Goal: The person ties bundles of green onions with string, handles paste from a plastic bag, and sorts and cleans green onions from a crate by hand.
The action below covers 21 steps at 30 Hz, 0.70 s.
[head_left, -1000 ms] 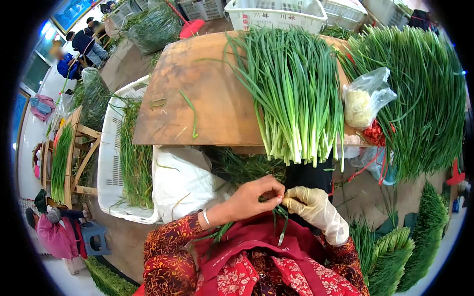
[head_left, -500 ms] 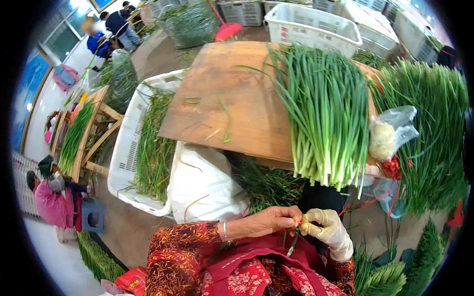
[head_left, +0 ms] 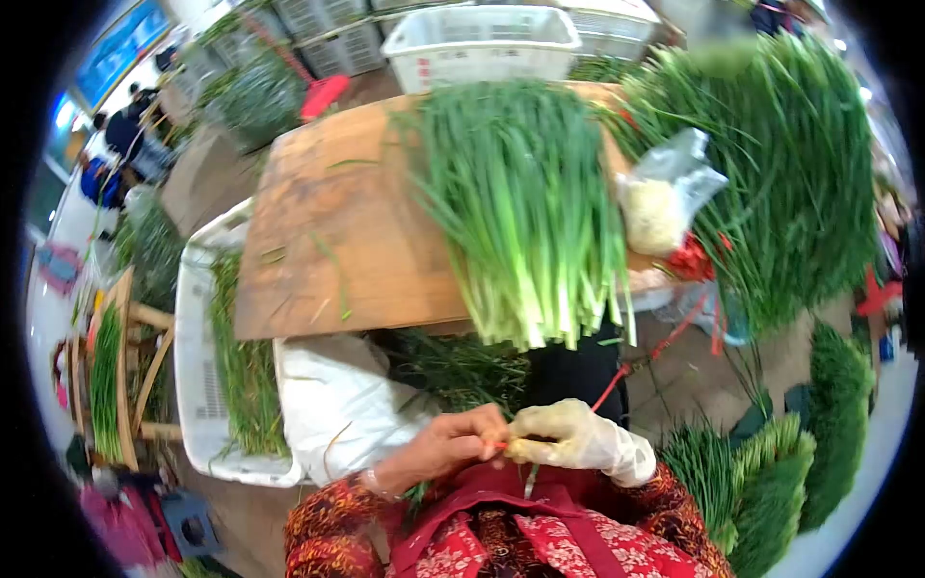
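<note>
My bare left hand [head_left: 445, 448], with a bracelet at the wrist, pinches a thin red string [head_left: 610, 385] above my lap. Close against it, my right hand [head_left: 578, 438] in a pale glove has its fingers closed on the same string. From the right hand the string runs up and right to a tangle of red strings [head_left: 691, 258] at the table's edge. In front of me, a thick layer of long green chives [head_left: 525, 212] lies on the wooden board [head_left: 356, 255], pale ends towards me. The fingertips partly hide what they pinch.
A larger heap of chives [head_left: 780, 183] stands at the right, beside a plastic bag with pale contents [head_left: 655, 217]. White crates [head_left: 482, 43] stand behind the board and at left. A white sack [head_left: 337, 395] sits under its near left edge. Other people [head_left: 125, 135] are far left.
The view has swung right, so the board and chives appear further left. Both hands stay together at the string, and more of its length shows, stretched towards the red tangle.
</note>
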Each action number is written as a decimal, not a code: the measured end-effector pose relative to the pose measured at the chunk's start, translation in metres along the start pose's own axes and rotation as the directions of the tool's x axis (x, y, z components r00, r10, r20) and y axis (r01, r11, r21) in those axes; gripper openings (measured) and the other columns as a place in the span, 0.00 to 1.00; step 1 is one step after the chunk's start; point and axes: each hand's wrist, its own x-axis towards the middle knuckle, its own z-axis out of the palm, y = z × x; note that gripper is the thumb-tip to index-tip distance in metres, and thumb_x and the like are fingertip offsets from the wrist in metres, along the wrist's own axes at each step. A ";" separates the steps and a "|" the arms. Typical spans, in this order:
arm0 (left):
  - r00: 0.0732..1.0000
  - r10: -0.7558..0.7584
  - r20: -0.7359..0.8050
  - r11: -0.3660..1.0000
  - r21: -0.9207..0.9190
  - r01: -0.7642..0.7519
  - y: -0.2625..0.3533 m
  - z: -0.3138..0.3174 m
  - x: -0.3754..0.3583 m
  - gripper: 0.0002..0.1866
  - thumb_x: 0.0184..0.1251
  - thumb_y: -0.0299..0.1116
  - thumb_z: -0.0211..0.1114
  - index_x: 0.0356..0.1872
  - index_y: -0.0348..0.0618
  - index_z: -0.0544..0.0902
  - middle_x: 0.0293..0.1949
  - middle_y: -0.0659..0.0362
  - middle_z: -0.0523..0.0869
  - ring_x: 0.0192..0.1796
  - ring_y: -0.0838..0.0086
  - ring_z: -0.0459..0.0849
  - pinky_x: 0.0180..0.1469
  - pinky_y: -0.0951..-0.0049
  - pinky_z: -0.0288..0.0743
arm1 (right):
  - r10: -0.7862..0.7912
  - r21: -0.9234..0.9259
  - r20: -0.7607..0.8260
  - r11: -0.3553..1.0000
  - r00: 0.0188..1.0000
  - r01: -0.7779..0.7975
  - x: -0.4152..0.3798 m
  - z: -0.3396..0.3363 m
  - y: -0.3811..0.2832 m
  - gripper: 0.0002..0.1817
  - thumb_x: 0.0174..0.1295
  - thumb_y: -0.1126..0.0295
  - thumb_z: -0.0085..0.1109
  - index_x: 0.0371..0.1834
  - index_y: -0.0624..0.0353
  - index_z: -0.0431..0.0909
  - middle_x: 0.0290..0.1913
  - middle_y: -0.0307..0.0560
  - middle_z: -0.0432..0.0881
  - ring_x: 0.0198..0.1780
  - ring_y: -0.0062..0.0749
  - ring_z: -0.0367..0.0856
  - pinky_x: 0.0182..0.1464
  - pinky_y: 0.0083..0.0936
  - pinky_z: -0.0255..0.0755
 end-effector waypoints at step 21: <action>0.506 0.096 -0.857 0.861 -0.183 -0.475 0.025 -0.084 0.132 0.09 0.68 0.36 0.53 0.39 0.41 0.75 0.36 0.61 0.78 0.39 0.77 0.75 0.46 0.76 0.70 | 0.218 0.392 -0.719 0.911 0.660 0.127 0.092 -0.131 0.049 0.48 0.53 0.41 0.57 0.65 0.70 0.53 0.58 0.56 0.69 0.58 0.33 0.67 0.60 0.22 0.58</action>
